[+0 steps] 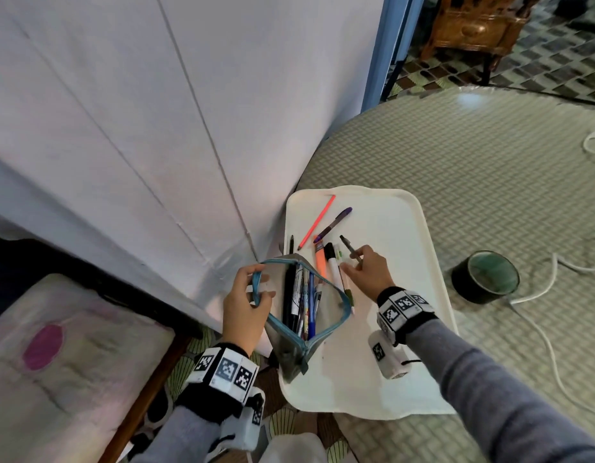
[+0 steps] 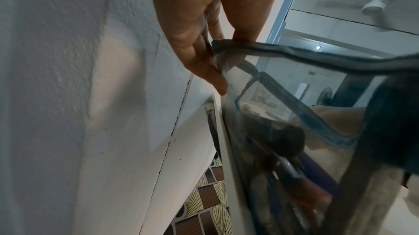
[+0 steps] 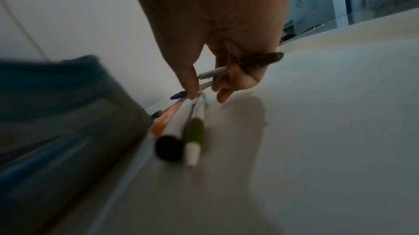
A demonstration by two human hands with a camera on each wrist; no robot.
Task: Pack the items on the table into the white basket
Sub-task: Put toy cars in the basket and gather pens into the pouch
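Only the head view shows the open blue-edged pencil case point(image 1: 306, 295), pens inside, its rim pinched by the left hand point(image 1: 244, 302); beside it, the right hand point(image 1: 368, 270) grips a grey pen point(image 1: 351, 250).

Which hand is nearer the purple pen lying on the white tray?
Right. The right hand hovers just below the purple pen, gripping a grey pen; the left hand holds the pouch farther away.

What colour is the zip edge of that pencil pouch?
Light blue zip edge on the pencil pouch; clearest in the head view.
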